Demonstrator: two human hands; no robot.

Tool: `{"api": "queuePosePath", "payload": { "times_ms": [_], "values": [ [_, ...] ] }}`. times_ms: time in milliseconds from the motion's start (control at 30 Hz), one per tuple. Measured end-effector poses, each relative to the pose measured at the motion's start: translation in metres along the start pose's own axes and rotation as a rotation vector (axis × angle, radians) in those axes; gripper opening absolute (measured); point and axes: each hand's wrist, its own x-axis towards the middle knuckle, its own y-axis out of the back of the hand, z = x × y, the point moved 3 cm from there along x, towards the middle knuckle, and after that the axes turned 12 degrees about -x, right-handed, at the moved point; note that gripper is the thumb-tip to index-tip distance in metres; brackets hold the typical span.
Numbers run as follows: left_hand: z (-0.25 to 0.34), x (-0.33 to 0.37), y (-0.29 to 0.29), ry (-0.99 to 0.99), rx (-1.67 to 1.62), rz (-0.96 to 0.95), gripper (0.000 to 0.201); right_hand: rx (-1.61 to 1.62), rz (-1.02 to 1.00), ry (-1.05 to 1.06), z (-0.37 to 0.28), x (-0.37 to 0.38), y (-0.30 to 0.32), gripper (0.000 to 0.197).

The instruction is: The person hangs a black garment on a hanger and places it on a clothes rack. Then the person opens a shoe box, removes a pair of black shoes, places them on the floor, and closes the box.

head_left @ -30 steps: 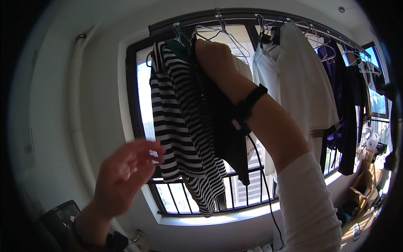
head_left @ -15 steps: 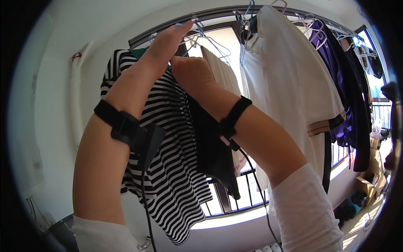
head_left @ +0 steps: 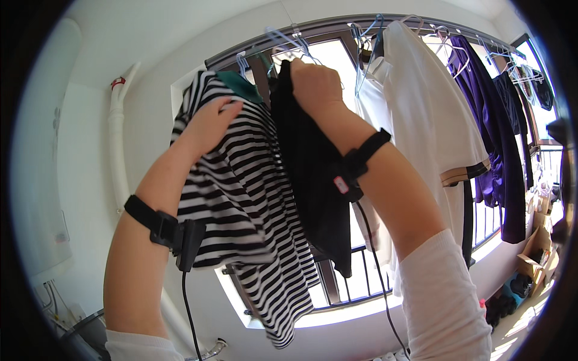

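My right hand (head_left: 316,87) is closed at the top edge of a black garment (head_left: 310,180), up near the rail, with its fingertips turned away from view. The garment hangs down beneath it. On its left is a black-and-white striped shirt (head_left: 241,204) with a green collar (head_left: 241,87). My left hand (head_left: 209,127) is in front of the shirt's upper part, thumb and fingers apart and holding nothing; whether it touches the cloth, I cannot tell. Just above my right hand, pale blue hangers (head_left: 288,41) crowd the rail.
A dark clothes rail (head_left: 253,48) curves across the top. White shirts (head_left: 421,108) and a purple garment (head_left: 475,120) hang on the right. Window railings (head_left: 361,277) show behind the clothes. A white pipe (head_left: 116,144) runs down the left wall. Cardboard boxes (head_left: 533,253) stand at lower right.
My left hand has come down from the rail to the striped shirt, its fingers apart. My right hand has moved right and up, and the black garment's top now shows at it. The striped shirt has swung.
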Motion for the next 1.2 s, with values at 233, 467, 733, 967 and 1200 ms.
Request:
{"api": "queuePosePath", "payload": {
  "times_ms": [233, 467, 733, 967, 1200],
  "values": [
    [-0.062, -0.015, 0.018, 0.045, 0.697, -0.093, 0.061, -0.226, 0.009, -0.130, 0.084, 0.020, 0.048, 0.018],
    [-0.063, -0.020, -0.014, 0.092, 0.232, -0.136, 0.059, -0.204, -0.048, -0.019, 0.083, 0.004, 0.070, 0.022],
    [0.006, -0.003, -0.064, -0.081, -0.021, -0.128, 0.070, -0.226, -0.057, 0.081, 0.098, 0.039, 0.078, 0.020],
    [0.024, 0.025, -0.096, -0.133, -0.288, -0.067, 0.075, -0.110, 0.076, 0.119, 0.126, 0.046, 0.079, 0.023],
    [0.016, 0.042, -0.147, -0.278, -0.180, -0.100, 0.085, -0.177, 0.203, 0.199, 0.125, 0.041, 0.097, 0.022]
  ]
}}
